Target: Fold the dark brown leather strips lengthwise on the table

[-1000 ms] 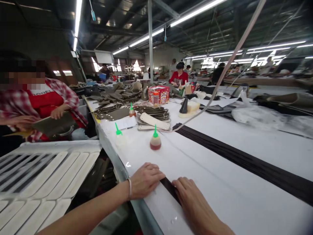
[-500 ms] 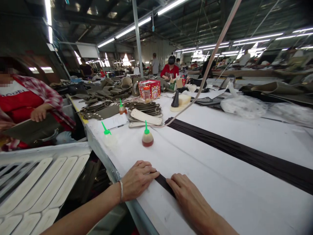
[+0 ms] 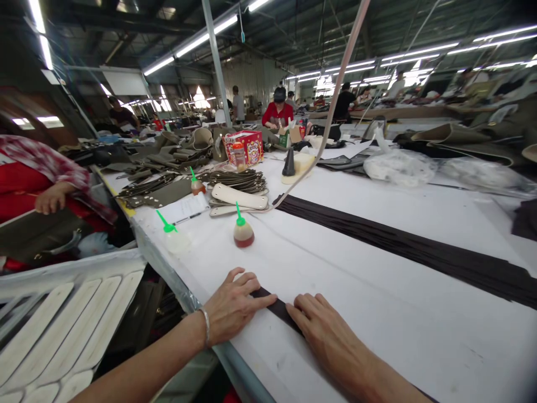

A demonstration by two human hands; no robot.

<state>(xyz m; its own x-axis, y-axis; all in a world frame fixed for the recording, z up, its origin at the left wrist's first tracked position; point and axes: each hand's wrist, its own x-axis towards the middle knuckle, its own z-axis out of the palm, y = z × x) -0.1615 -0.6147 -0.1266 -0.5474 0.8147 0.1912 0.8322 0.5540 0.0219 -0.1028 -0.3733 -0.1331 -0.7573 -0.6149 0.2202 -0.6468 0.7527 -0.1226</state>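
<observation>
A narrow dark strip (image 3: 282, 311), of fabric or leather, lies slantwise on the white tabletop before me. My left hand (image 3: 232, 308), with a bracelet at the wrist, grips its far end; the index finger stretches along the strip while the others bend around the end. Close by, my right hand (image 3: 329, 333) has its bent fingers pressed together on the strip's edge. Its thumb is hidden, and the strip runs on beneath this hand and forearm. Beyond my hands stands a squeeze bottle (image 3: 244, 234) with a green nozzle and reddish-brown liquid.
A long stack of dark strips (image 3: 390, 240) crosses the table (image 3: 419, 324). A paler green-nozzled bottle (image 3: 173, 236) stands near the left edge, white oval-ended pieces (image 3: 239, 197) farther back. A hose (image 3: 331, 112) hangs down. At left are a rack of pale pieces (image 3: 54, 313) and a co-worker (image 3: 37, 184).
My left index finger has stretched out along the strip towards my right hand, and the left fingers have lifted slightly. The right hand stays nearly in place. The view has shifted slightly right.
</observation>
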